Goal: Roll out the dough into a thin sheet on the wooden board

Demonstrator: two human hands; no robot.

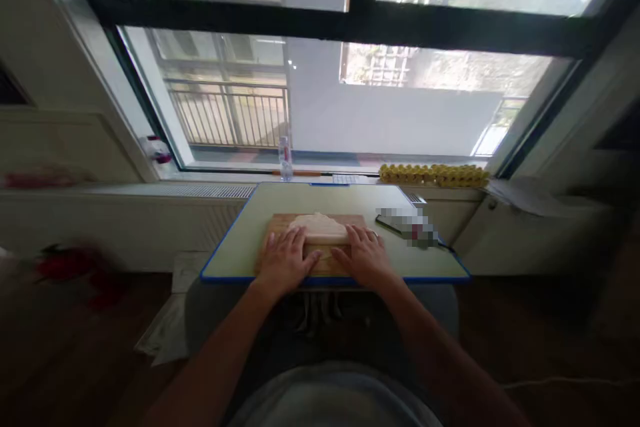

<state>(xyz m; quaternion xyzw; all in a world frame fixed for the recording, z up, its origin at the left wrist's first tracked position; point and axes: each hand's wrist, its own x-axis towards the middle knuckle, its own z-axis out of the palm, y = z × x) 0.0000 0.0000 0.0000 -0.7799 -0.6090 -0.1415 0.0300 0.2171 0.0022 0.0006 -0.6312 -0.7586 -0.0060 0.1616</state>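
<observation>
A sheet of pale dough (317,223) lies on a wooden cutting board (280,221) at the front of the small table. Across the dough's near edge runs a light wooden rolling pin (326,239). My left hand (286,257) rests over the pin's left end, fingers curved forward and thumb pointing inward. Over the right end lies my right hand (364,253), palm down, its thumb turned toward the left one. Both hands cover the ends of the pin, so how tightly the fingers wrap it is partly hidden.
The pale tabletop (240,247) has a blue edge. A phone-like object (407,227), partly blurred out, lies to the right of the board. On the windowsill stand a clear bottle (285,159) and a yellow bumpy roll (434,175). Dark legs are under the table.
</observation>
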